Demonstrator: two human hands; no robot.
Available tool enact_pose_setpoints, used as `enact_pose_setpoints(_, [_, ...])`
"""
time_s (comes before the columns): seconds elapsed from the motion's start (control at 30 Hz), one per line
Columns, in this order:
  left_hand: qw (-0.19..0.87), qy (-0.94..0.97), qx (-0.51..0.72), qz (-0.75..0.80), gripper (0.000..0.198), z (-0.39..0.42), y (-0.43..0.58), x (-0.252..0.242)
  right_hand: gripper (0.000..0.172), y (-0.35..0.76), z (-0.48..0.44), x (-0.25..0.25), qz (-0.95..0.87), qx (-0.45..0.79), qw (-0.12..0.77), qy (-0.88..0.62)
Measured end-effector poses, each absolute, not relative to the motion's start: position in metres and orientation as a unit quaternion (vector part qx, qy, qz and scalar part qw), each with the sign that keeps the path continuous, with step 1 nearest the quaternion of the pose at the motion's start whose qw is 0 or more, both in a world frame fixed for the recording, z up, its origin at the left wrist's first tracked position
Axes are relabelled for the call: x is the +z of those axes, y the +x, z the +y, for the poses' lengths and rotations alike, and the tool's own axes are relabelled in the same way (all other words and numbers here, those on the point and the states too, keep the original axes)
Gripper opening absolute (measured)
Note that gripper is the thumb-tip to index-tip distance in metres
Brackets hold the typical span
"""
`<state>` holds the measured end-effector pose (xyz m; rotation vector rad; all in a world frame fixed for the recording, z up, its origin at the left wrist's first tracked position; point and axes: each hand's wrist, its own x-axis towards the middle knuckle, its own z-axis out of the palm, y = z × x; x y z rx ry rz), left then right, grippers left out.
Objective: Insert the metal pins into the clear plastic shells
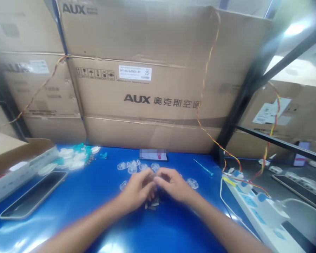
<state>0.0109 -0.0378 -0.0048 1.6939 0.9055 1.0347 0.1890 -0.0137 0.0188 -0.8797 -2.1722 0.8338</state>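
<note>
The carton [137,105] directly ahead is bearing the brand "AUX" with the Chinese characters 奥克斯空调 printed on its front, and "AUX" is repeated at its top left edge. A white label [135,72] on this carton is showing a model code beginning "KFR" and the figure 25; the remaining small print is too blurred to read. A row of pictograms is running beside that label.

The left hand [137,188] and right hand [172,184] are meeting at the centre of the blue work table [195,225]. Both are clenched around a small item [153,177], gripping it between their fingers. The item is sitting just above the table and is largely hidden by the fingers, so its type, long axis and pointing direction cannot be determined.

Small metal-coloured pieces [152,203] are lying just below the hands. Clear moulded plastic pieces [133,165] are scattered just ahead of them, and a slender blue stick [203,167] is lying to the right. A heap of white pieces [71,158] and teal pieces [80,147] is sitting farther left, beside an open cardboard box [21,165]. A dark-screened tablet [33,195] is lying at the table's left front. A white power strip [260,214] is resting at the right, with red-and-yellow twisted wire [208,77] hanging down the cartons.
</note>
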Motion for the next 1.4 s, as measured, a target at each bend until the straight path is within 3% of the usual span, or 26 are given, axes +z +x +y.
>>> enact_pose_setpoints(0.3, [0.494, 0.653, 0.430, 0.380, 0.021, -0.025, 0.008, -0.016, 0.015, 0.190, -0.010, 0.018, -0.800, 0.385, 0.311, -0.338])
enact_pose_setpoints(0.53, [0.439, 0.682, 0.417, 0.412, 0.021, -0.026, 0.006, -0.017, 0.022, 0.189, -0.012, 0.017, -0.853, 0.220, 0.311, -0.356])
enact_pose_setpoints(0.87, [0.442, 0.637, 0.460, 0.433, 0.030, -0.022, 0.004, -0.017, 0.023, 0.190, -0.009, 0.013, -0.839, 0.213, 0.330, -0.375])
enact_pose_setpoints(1.0, [0.438, 0.584, 0.515, 0.449, 0.034, -0.012, -0.004, -0.009, 0.023, 0.202, 0.008, 0.009, -0.816, 0.141, 0.351, -0.437])
enact_pose_setpoints(1.23, [0.445, 0.572, 0.520, 0.452, 0.037, -0.004, -0.012, -0.008, 0.008, 0.214, 0.014, 0.011, -0.884, 0.137, 0.233, -0.382])
enact_pose_setpoints(1.4, [0.483, 0.544, 0.518, 0.450, 0.039, -0.003, -0.010, -0.007, 0.019, 0.205, 0.004, 0.001, -0.896, 0.078, 0.206, -0.385])
